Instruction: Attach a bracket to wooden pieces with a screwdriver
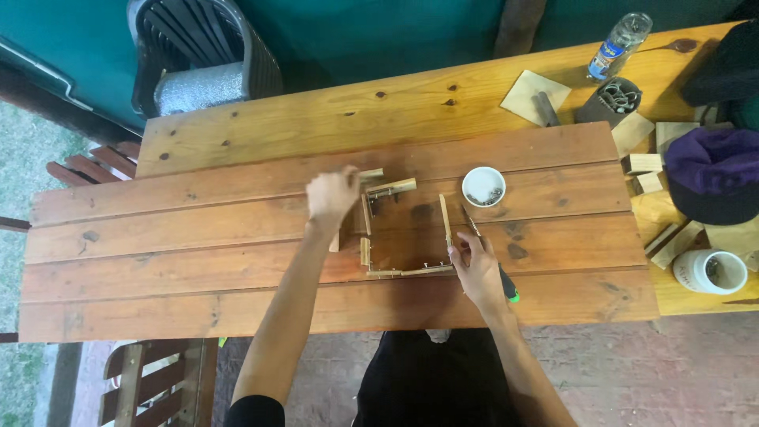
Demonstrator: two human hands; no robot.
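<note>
Reddish planks are forming the desk (198,261) I am looking down on, outdoors. On it a small wooden frame (405,237) of thin strips is lying, its top side open. My left hand (332,195) is closing its grip around a loose strip (371,173) at the upper corner; my right hand (477,265) is pinching a green-handled screwdriver (494,269) against the frame's right side. A white cup of screws (483,187) is sitting just beside; I judge a slipping tip could knock it over.
</note>
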